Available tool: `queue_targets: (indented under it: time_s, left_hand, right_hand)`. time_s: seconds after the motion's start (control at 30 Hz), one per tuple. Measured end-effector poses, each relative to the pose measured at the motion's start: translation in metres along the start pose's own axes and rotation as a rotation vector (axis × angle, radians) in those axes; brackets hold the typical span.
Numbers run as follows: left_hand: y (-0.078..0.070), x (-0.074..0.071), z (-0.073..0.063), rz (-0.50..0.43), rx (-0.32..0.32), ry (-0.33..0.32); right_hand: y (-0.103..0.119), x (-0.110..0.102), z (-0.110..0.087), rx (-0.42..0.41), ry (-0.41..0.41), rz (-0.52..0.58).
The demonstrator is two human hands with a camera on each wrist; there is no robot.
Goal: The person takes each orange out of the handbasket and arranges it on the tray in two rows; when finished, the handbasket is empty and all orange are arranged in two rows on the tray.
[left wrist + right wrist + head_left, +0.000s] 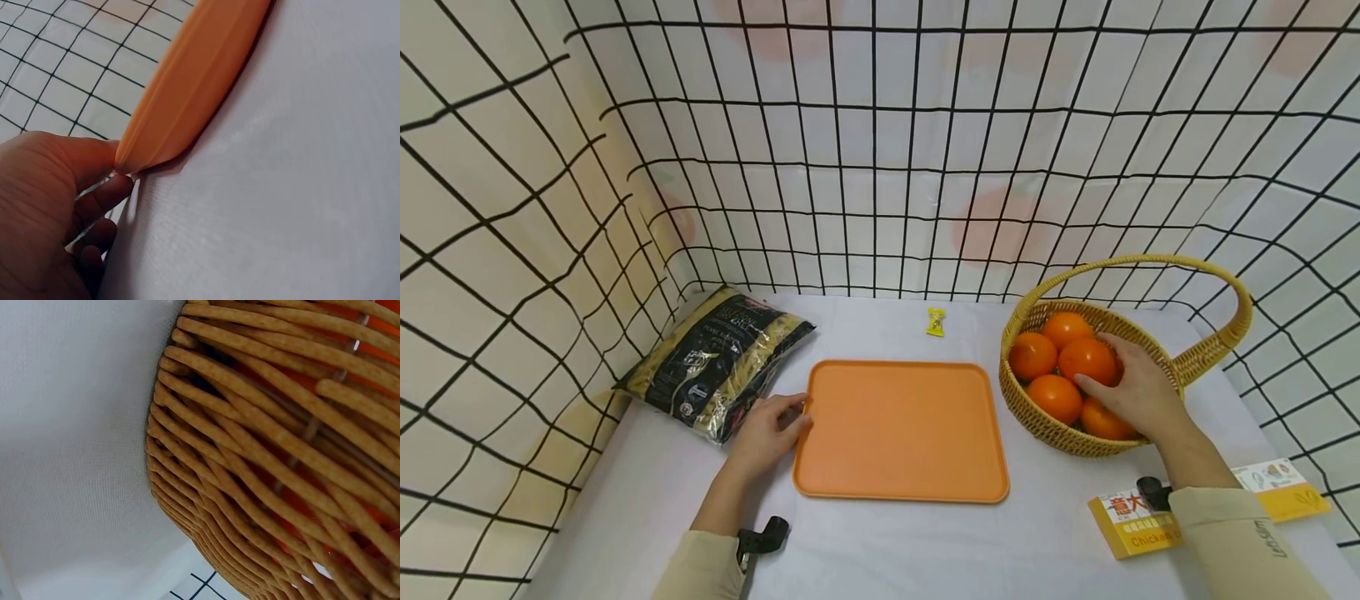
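At the left rim of an orange rectangular tray [901, 432] is my left hand [769, 433]; its thumb and index finger touch the edge. The left wrist view shows the thumb [94, 156] against the tray's rim [181, 94]. Inside the wicker basket [1037, 421], my right hand [1142, 387] grips the upper tomato [1086, 362], thumb on the near side and fingers behind. Several other orange-red tomatoes [1055, 398] lie around it. In the right wrist view the basket's woven wall [262, 437] hides the right hand.
A black-and-gold pasta bag [715, 358] lies left of the tray. A small yellow wrapped candy [936, 322] lies behind it. Under the right forearm is a yellow-and-white box [1138, 525]. The basket's tall handle [1150, 260] arches over it; black-grid cloth walls [895, 158] surround the table.
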State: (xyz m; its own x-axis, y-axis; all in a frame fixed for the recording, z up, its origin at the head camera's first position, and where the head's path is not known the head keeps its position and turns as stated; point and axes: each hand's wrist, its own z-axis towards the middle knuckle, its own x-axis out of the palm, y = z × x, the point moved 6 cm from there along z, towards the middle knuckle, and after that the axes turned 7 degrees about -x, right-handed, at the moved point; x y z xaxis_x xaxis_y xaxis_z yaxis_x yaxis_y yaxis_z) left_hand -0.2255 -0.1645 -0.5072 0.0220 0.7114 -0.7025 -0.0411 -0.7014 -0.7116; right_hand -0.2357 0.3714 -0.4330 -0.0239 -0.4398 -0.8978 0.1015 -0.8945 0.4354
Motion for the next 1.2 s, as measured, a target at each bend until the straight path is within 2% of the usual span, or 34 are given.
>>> queue_targets:
  time_s: [0.17, 0.3, 0.53, 0.8, 1.03, 1.2]
  left_hand:
    - [-0.0006, -0.0001, -0.0029, 0.004, 0.046, -0.053]
    - [0.001, -0.0004, -0.005, 0.01, 0.061, -0.079]
    - [0.0023, 0.0005, -0.0053, 0.013, 0.09, -0.092]
    - [0.0011, 0.0, -0.0056, 0.023, 0.072, -0.097]
    - [0.0007, 0.0016, -0.0039, 0.026, 0.043, -0.063]
    - [0.0001, 0.0019, -0.0031, 0.044, 0.052, -0.055]
  right_hand:
    - [0.0, 0.0023, -0.0001, 0.0, 0.002, 0.062]
    - [-0.0008, 0.0033, 0.0007, 0.001, 0.012, 0.02]
    - [-0.0029, 0.0051, 0.0, 0.028, 0.024, 0.009]
    - [-0.0032, 0.0027, 0.0, 0.016, 0.009, -0.008]
    - [-0.0033, 0.0014, -0.0013, 0.022, -0.009, -0.03]
    - [0.0002, -0.0015, -0.0023, 0.025, -0.035, -0.021]
